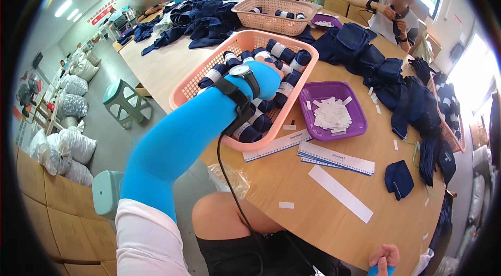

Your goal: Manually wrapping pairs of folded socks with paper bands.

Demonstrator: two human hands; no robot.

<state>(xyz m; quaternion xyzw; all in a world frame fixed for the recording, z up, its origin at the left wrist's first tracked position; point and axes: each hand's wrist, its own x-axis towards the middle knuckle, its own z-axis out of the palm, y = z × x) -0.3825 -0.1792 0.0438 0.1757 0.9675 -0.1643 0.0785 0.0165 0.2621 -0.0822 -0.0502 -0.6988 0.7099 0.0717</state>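
Observation:
My left hand point(270, 79), in a bright blue sleeve with a wristwatch and a black wrist strap, reaches down into a pink plastic basket point(194, 79) holding several rolled navy garments with white paper bands point(284, 52). Its fingers are hidden among the rolls, so what it holds cannot be made out. My right hand point(383, 258) shows only at the bottom edge, fingers curled, near the table's front rim, with nothing visible in it. A folded navy piece point(399, 179) lies alone on the wooden table point(308, 213).
A purple tray point(356, 129) of white paper slips sits right of the basket. White label strips point(336, 158) lie in front. A second pink basket point(271, 23) and navy garment piles point(365, 51) lie farther back. Other people sit around the table. Green stools point(124, 99) stand left.

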